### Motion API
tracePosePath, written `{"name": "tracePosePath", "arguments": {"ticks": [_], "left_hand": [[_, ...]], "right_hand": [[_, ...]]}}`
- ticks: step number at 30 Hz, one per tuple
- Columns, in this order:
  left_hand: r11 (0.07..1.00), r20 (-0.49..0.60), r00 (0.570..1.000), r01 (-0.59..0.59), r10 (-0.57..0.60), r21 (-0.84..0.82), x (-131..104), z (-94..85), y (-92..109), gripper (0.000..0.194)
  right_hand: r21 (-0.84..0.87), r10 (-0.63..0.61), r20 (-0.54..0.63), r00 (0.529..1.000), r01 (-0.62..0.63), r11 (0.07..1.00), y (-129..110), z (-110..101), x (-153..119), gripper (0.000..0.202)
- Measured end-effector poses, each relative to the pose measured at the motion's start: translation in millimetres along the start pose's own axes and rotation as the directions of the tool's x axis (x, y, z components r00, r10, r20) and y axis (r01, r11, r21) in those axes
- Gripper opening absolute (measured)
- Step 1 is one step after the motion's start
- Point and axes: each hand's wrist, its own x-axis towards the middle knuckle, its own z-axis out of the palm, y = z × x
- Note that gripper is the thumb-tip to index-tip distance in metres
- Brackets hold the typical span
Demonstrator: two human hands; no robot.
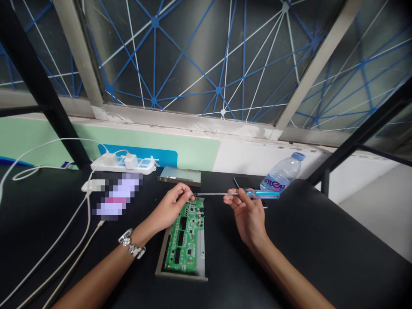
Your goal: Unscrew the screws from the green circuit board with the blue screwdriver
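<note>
The green circuit board (186,238) lay in a shallow grey metal tray (202,274) on the black tabletop (322,249), its long axis running away from the person, tilted slightly to the right. Every other thing can be placed from that board.

The left hand (172,208) rested at the board's far left corner, its grip pinched closed with thumb and fingertips meeting at the tip of the screwdriver (238,194); whether a screw sat between the fingertips was too small to tell. The right hand (247,214) hovered to the right of the board's far end, clear of it, its grip closed around the screwdriver where the shaft met the blue translucent handle. The screwdriver lay nearly level, crosswise to the board's long axis, its tip pointing left over the board's far edge and its handle reaching right. So the left hand was the nearer one to the board, and the tool's tip stood just above the far left corner.

Beyond the board's far end lay a flat metal cover (179,176). Behind that, to the left, sat a white power strip (122,164) with white cables (64,240) trailing leftward. To the far right of the board lay a plastic water bottle (283,174) beside a dark phone (242,182).
</note>
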Motion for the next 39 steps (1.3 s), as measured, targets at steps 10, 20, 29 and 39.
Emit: {"name": "tracePosePath", "arguments": {"ticks": [10, 20, 29, 39], "left_hand": [[0.995, 0.012, 0.998, 0.06, -0.059, -0.076, -2, -2.1, 13, 0.02], [1.0, 0.046, 0.999, -0.025, 0.025, 0.012, 0, -2.1, 4, 0.021], [0.828, 0.028, 0.976, -0.198, 0.216, 0.525, -3, -3.6, -3, 0.018], [0.755, -0.083, 0.982, -0.075, 0.169, 0.651, -2, 4.8, -18, 0.048]], "right_hand": [[0.01, -0.094, 0.09, 0.992, 0.094, 0.996, -3, 1, 0, 0.031], [-0.233, -0.205, 0.308, 0.929, 0.283, 0.93, -37, 29, 25, 0.03], [-0.59, -0.017, 0.588, 0.809, 0.443, 0.675, -38, 77, 38, 0.023], [-0.623, -0.002, 0.671, 0.742, 0.565, 0.541, -18, 80, 47, 0.015]]}}
